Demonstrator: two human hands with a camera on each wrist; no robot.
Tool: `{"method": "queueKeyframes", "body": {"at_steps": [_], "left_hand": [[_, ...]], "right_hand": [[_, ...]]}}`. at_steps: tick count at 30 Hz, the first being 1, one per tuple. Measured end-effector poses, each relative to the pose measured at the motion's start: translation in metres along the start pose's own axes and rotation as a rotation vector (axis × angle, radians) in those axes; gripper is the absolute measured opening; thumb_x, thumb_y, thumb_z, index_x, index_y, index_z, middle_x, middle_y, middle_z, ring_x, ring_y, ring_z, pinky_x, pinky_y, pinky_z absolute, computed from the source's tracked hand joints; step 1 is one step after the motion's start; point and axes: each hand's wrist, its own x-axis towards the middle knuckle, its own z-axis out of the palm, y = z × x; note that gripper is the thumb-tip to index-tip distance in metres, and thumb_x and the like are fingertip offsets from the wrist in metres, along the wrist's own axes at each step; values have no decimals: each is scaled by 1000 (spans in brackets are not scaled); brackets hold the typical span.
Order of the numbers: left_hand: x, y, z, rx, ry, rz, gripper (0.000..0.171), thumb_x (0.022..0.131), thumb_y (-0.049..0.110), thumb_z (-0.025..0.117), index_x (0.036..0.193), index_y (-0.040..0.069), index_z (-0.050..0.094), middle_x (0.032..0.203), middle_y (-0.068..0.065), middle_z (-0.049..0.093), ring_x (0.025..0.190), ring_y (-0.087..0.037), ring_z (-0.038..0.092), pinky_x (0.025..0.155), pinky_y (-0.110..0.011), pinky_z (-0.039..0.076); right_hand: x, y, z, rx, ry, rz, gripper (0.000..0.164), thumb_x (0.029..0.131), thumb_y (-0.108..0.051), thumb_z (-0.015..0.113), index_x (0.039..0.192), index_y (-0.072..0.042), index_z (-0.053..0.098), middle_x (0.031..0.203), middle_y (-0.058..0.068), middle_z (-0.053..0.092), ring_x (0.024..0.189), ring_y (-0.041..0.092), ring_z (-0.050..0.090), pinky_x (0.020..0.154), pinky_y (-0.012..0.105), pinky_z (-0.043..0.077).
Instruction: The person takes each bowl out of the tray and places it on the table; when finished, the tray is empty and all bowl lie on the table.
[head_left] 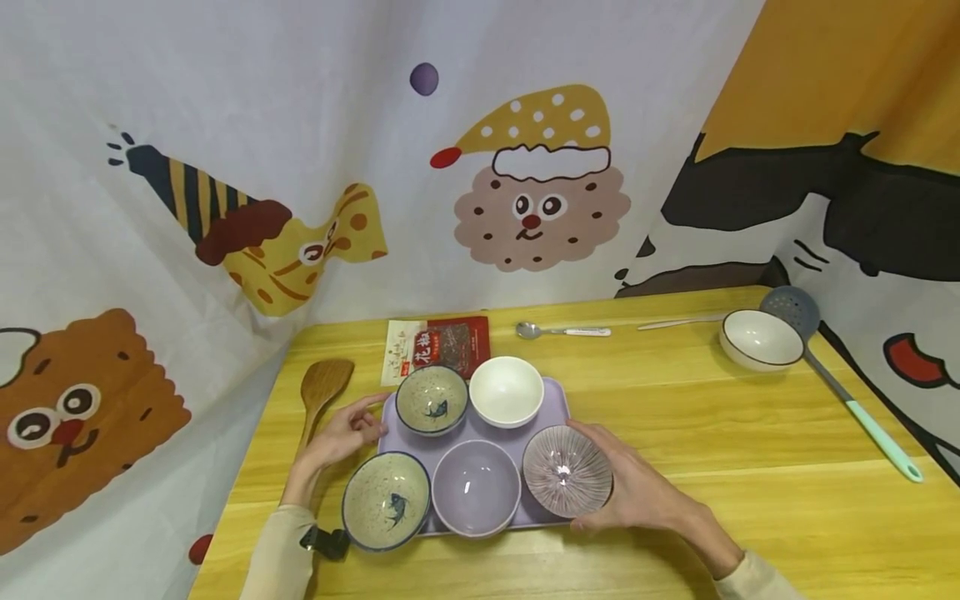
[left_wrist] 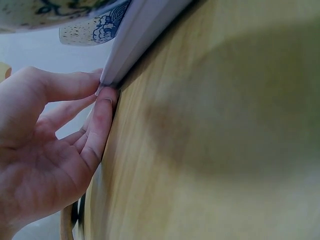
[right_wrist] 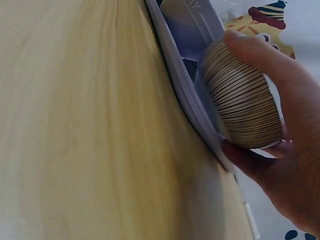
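A lilac tray (head_left: pixel 555 404) carries several bowls. My left hand (head_left: pixel 341 437) pinches its left edge between thumb and fingers, as the left wrist view shows at the tray's rim (left_wrist: pixel 132 45). Curled round the outer side of a striped bowl (head_left: pixel 567 471) is my right hand (head_left: pixel 641 492). In the right wrist view this striped bowl (right_wrist: pixel 245 100) sits at the tray's end, with fingers by the rim. Also on the tray are a purple bowl (head_left: pixel 476 489), a white bowl (head_left: pixel 507 392) and two speckled bowls with blue fish, one small (head_left: pixel 432 401), one larger (head_left: pixel 386 502).
A wooden spatula (head_left: pixel 326 387) lies left of the tray. Behind it are a red seasoning packet (head_left: pixel 450 337) and a spoon (head_left: pixel 562 331). Farther right, a dark-rimmed white bowl (head_left: pixel 762 340) stands by a skimmer (head_left: pixel 862 417). A printed curtain (head_left: pixel 360 108) hangs along the back.
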Motion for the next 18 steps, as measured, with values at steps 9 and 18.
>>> {"method": "queueKeyframes", "body": {"at_steps": [9, 18], "left_hand": [[-1, -1, 0, -10, 7, 4, 61, 91, 3, 67, 149, 3, 48, 90, -10, 63, 73, -13, 57, 65, -23, 50], [-3, 4, 0, -34, 2, 30, 62, 90, 3, 69, 148, 0, 47, 92, -17, 64, 73, -14, 57, 65, -24, 52]], "right_hand": [[1, 13, 1, 37, 106, -7, 124, 53, -49, 98, 156, -17, 37, 135, 0, 58, 115, 20, 62, 90, 54, 57], [-4, 19, -7, 8, 213, 65, 124, 52, -41, 100, 155, -13, 38, 137, 4, 58, 116, 20, 61, 92, 54, 55]]}}
